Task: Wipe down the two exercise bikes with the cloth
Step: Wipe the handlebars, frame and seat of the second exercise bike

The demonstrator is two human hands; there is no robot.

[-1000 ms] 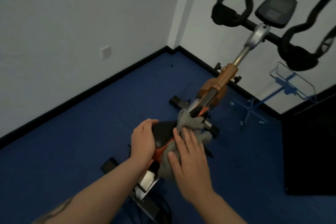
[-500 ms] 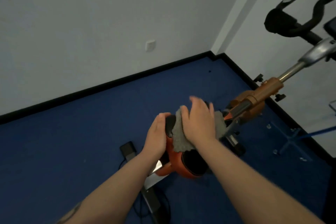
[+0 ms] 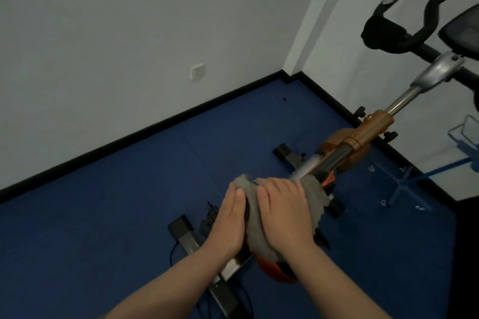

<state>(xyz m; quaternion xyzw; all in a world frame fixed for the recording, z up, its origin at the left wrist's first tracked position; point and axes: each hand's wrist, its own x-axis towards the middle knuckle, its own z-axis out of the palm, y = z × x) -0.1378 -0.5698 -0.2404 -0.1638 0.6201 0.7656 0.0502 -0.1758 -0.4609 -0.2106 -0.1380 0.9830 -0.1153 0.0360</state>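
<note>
Wall socket (image 3: pixel 197 71) far left, irrelevant. Left hand (image 3: pixel 230 217) is laid flat-fingered against the saddle's (image 3: pixel 278 270) side, likely to steady it. Grey cloth (image 3: pixel 315 195) is draped over the saddle and pressed down by the right hand (image 3: pixel 285 211), fingers extended, nothing gripped. Bike (image 3: pixel 363 137) frame and handlebars (image 3: pixel 388 31) probably still unwiped. Second bike not in view. No containers seen.

The blue floor (image 3: pixel 129 215) carries the orange exercise bike (image 3: pixel 363 134) on its stabiliser feet.
</note>
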